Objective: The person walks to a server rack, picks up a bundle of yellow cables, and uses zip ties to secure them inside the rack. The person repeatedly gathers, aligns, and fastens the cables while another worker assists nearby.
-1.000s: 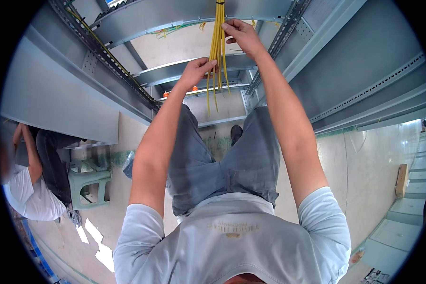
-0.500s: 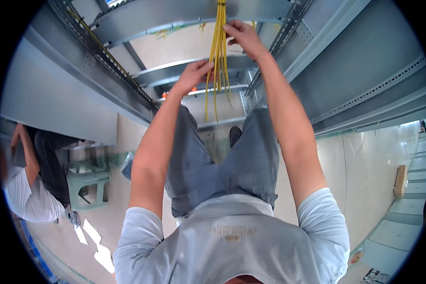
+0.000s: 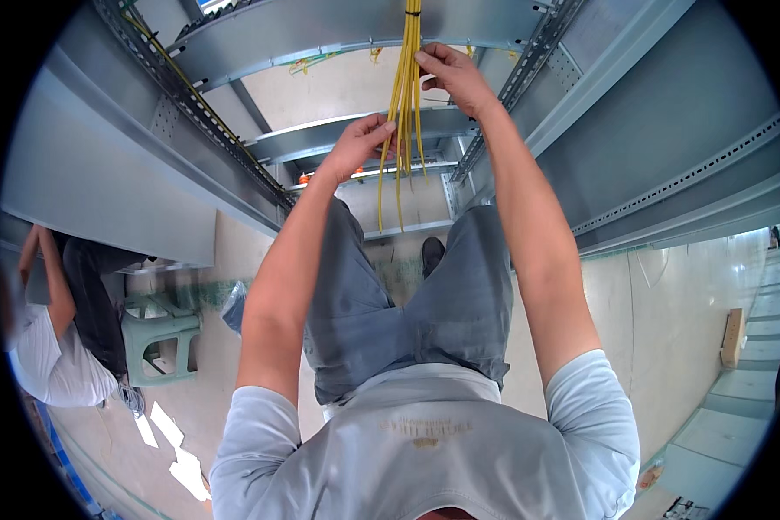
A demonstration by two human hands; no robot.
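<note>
A bundle of yellow wires (image 3: 405, 78) hangs down at the top middle, bound by a dark tie near its upper end. Its loose ends fan out and reach different lengths. My left hand (image 3: 360, 147) is closed, pinching yellow wire on the left side of the bundle, lower down. Higher up on the right side, my right hand (image 3: 452, 74) pinches wire between thumb and forefinger, with the other fingers curled. Exactly how many strands each hand holds is hidden by the fingers.
Grey metal cabinet panels (image 3: 667, 113) flank me, joined by crossbars (image 3: 364, 134) and slotted rails (image 3: 201, 102). Orange items (image 3: 304, 179) lie beyond my knees. At left, a person (image 3: 56, 355) sits near a green stool (image 3: 159, 338); white sheets (image 3: 186, 472) lie on the floor.
Both hands remain on the yellow wires. The bundle and hands appear slightly lower and further right in the picture, along with a small shift of the whole view.
</note>
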